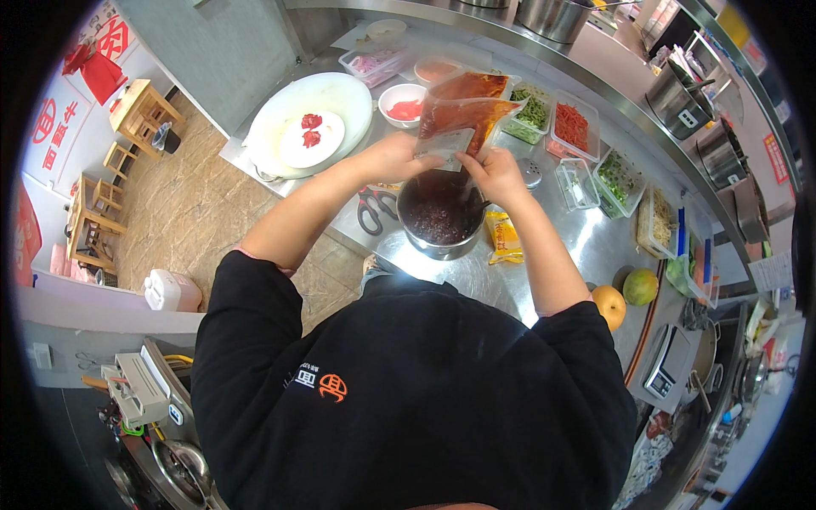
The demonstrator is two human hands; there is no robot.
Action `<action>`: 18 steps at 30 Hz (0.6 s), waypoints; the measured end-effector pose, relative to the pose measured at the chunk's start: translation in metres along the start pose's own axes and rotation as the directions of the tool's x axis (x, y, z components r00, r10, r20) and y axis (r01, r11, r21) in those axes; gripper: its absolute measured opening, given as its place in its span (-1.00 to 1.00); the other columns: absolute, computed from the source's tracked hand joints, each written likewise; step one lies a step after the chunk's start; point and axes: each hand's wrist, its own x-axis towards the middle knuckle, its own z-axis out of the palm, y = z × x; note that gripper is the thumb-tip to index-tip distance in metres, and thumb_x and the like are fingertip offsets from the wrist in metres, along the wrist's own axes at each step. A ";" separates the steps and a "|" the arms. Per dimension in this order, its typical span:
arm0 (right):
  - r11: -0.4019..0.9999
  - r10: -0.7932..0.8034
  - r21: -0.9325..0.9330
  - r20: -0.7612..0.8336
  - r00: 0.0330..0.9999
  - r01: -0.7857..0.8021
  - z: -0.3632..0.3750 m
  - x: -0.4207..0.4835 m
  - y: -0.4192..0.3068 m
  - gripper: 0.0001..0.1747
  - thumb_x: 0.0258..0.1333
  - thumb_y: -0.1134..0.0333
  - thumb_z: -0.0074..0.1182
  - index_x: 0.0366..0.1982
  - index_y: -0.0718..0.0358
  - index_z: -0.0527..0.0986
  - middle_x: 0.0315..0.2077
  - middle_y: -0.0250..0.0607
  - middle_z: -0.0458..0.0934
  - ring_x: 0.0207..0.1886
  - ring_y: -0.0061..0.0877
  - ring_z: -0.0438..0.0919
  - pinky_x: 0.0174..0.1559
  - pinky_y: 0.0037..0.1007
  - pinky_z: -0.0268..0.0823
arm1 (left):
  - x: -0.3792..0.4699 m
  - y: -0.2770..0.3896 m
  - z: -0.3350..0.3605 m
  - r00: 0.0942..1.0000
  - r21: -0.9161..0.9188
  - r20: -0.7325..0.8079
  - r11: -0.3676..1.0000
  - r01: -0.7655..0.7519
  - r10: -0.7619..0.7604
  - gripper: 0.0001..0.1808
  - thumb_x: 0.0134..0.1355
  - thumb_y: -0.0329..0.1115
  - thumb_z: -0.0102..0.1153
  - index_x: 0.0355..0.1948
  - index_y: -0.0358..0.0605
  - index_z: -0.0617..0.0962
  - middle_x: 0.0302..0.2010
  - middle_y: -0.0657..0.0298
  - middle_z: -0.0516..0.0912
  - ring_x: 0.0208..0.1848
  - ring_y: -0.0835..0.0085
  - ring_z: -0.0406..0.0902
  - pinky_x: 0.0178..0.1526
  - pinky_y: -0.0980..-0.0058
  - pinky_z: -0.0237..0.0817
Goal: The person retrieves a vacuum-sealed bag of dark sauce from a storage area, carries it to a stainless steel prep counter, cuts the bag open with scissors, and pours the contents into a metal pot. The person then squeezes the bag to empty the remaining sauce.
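Note:
Both of my hands grip a transparent plastic pouch [459, 115] streaked with reddish-brown sauce, held above a steel pot. My left hand [398, 158] pinches its left side near the lower edge, and my right hand [496, 171] holds the right side. A pale label or flap shows between my thumbs. Beneath them, the steel pot [440, 250] contains dark liquid with bubbles on top. Black-handled scissors [371, 210] lie left of the pot. To its right is a yellow packet [505, 237], bearing writing. Whether sauce is flowing from the pouch, I cannot tell.
A white plate [296, 152] with two red lumps sits on a round white board [274, 115] at left. Tubs of chopped greens [532, 111] and red shreds [572, 124] line the counter's back. Fruit [609, 307] and a scale [666, 363] are at right. A steel shelf [593, 70] overhangs.

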 end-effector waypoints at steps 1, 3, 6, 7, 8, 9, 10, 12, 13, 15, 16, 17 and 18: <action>1.000 0.006 -0.029 -0.011 1.000 -0.006 0.002 0.000 -0.002 -0.64 0.15 0.15 0.10 -0.51 0.34 0.51 -0.58 0.04 0.49 -0.47 -0.07 0.48 -0.39 -0.25 0.32 | -0.001 -0.002 0.003 0.999 0.011 -0.032 1.000 0.020 -0.020 -0.65 0.24 -0.13 0.08 -0.05 -0.09 0.57 -0.22 -0.08 0.62 -0.15 0.03 0.56 -0.06 0.25 0.34; 0.990 -0.074 -0.128 -0.056 0.996 0.066 0.003 -0.002 -0.006 -0.62 0.16 0.15 0.08 -0.54 0.34 0.48 -0.59 0.06 0.48 -0.45 -0.05 0.48 -0.40 -0.20 0.30 | 0.001 -0.007 0.006 0.995 0.024 -0.091 0.999 0.036 -0.033 -0.67 0.21 -0.14 0.13 -0.08 -0.08 0.59 -0.23 -0.07 0.63 -0.16 0.02 0.56 -0.07 0.26 0.34; 0.968 -0.120 -0.232 -0.076 0.990 0.099 0.002 -0.007 -0.014 -0.63 0.17 0.16 0.05 -0.55 0.33 0.48 -0.58 0.06 0.48 -0.44 -0.04 0.49 -0.40 -0.17 0.31 | 0.001 -0.010 0.012 0.985 0.058 -0.172 0.998 0.023 -0.013 -0.70 0.20 -0.15 0.14 -0.11 -0.07 0.61 -0.25 -0.04 0.63 -0.19 0.01 0.56 -0.10 0.26 0.36; 0.961 -0.127 -0.257 -0.077 0.989 0.103 0.001 -0.008 -0.017 -0.64 0.18 0.16 0.04 -0.55 0.32 0.49 -0.57 0.05 0.49 -0.44 -0.04 0.49 -0.39 -0.17 0.32 | 0.001 -0.009 0.013 0.984 0.073 -0.177 0.997 0.009 0.004 -0.70 0.20 -0.15 0.14 -0.12 -0.06 0.61 -0.26 -0.04 0.63 -0.21 -0.01 0.55 -0.13 0.26 0.36; 0.958 -0.141 -0.260 -0.073 0.987 0.118 0.000 -0.009 -0.018 -0.64 0.18 0.16 0.03 -0.55 0.31 0.49 -0.57 0.05 0.49 -0.44 -0.04 0.50 -0.39 -0.16 0.33 | 0.000 -0.008 0.012 0.982 0.078 -0.186 0.997 0.002 0.013 -0.70 0.19 -0.15 0.15 -0.12 -0.06 0.61 -0.27 -0.04 0.62 -0.22 -0.02 0.55 -0.15 0.25 0.37; 0.956 -0.154 -0.263 -0.070 0.986 0.130 -0.001 -0.009 -0.019 -0.65 0.18 0.16 0.03 -0.54 0.30 0.50 -0.57 0.04 0.50 -0.44 -0.04 0.50 -0.38 -0.16 0.34 | 0.000 -0.007 0.012 0.981 0.081 -0.194 0.997 -0.006 0.022 -0.70 0.19 -0.15 0.15 -0.12 -0.06 0.61 -0.29 -0.04 0.62 -0.24 -0.04 0.54 -0.17 0.24 0.37; 0.952 -0.196 -0.254 -0.074 0.978 0.171 -0.002 -0.010 -0.020 -0.65 0.18 0.16 0.02 -0.54 0.29 0.50 -0.57 0.03 0.50 -0.44 -0.04 0.50 -0.38 -0.15 0.34 | 0.000 -0.004 0.011 0.988 0.121 -0.154 0.992 0.031 -0.012 -0.71 0.19 -0.19 0.16 -0.11 -0.09 0.60 -0.26 -0.03 0.63 -0.22 -0.01 0.55 -0.15 0.27 0.38; 0.938 -0.155 -0.316 -0.019 0.988 0.141 -0.004 -0.011 -0.018 -0.66 0.18 0.17 0.00 -0.53 0.28 0.51 -0.56 0.03 0.51 -0.43 -0.04 0.51 -0.36 -0.15 0.35 | -0.001 0.000 0.007 0.993 0.207 -0.076 0.973 0.104 -0.090 -0.71 0.19 -0.28 0.18 -0.09 -0.15 0.58 -0.22 -0.01 0.64 -0.18 0.04 0.56 -0.11 0.32 0.38; 0.928 -0.166 -0.340 -0.004 0.986 0.154 -0.005 -0.011 -0.015 -0.66 0.19 0.17 -0.01 -0.53 0.28 0.51 -0.55 0.02 0.52 -0.42 -0.04 0.51 -0.35 -0.14 0.36 | -0.002 0.002 0.005 0.994 0.213 -0.070 0.972 0.101 -0.088 -0.71 0.19 -0.28 0.18 -0.08 -0.15 0.58 -0.23 -0.02 0.64 -0.20 0.03 0.56 -0.13 0.32 0.39; 0.923 -0.139 -0.360 0.019 0.990 0.136 -0.002 -0.010 -0.011 -0.66 0.18 0.17 -0.01 -0.53 0.28 0.51 -0.54 0.03 0.52 -0.41 -0.04 0.51 -0.34 -0.14 0.36 | -0.004 0.006 0.004 0.996 0.216 -0.067 0.974 0.074 -0.061 -0.69 0.19 -0.27 0.18 -0.07 -0.14 0.58 -0.25 -0.03 0.63 -0.22 0.01 0.56 -0.15 0.32 0.39; 0.917 -0.096 -0.386 0.042 0.994 0.105 -0.001 -0.009 -0.009 -0.66 0.18 0.16 -0.01 -0.52 0.29 0.51 -0.54 0.03 0.52 -0.40 -0.04 0.51 -0.34 -0.14 0.36 | -0.003 0.007 0.006 0.993 0.194 -0.092 0.977 0.092 -0.075 -0.71 0.20 -0.24 0.16 -0.08 -0.10 0.58 -0.27 -0.04 0.62 -0.24 -0.02 0.55 -0.18 0.28 0.39; 0.917 -0.129 -0.379 0.022 0.991 0.128 0.000 -0.009 -0.007 -0.65 0.18 0.17 -0.02 -0.53 0.30 0.51 -0.53 0.03 0.52 -0.40 -0.04 0.51 -0.34 -0.14 0.36 | -0.002 0.007 0.009 0.989 0.166 -0.136 0.983 0.076 -0.053 -0.73 0.21 -0.21 0.14 -0.10 -0.06 0.59 -0.29 -0.05 0.61 -0.25 -0.05 0.53 -0.20 0.24 0.38; 0.913 -0.126 -0.388 0.019 0.992 0.123 0.001 -0.009 -0.005 -0.65 0.18 0.17 -0.02 -0.53 0.30 0.51 -0.53 0.03 0.52 -0.40 -0.04 0.52 -0.33 -0.14 0.37 | -0.002 0.007 0.010 0.983 0.139 -0.180 0.989 0.058 -0.032 -0.74 0.22 -0.19 0.12 -0.11 -0.02 0.60 -0.31 -0.05 0.61 -0.27 -0.08 0.52 -0.22 0.19 0.38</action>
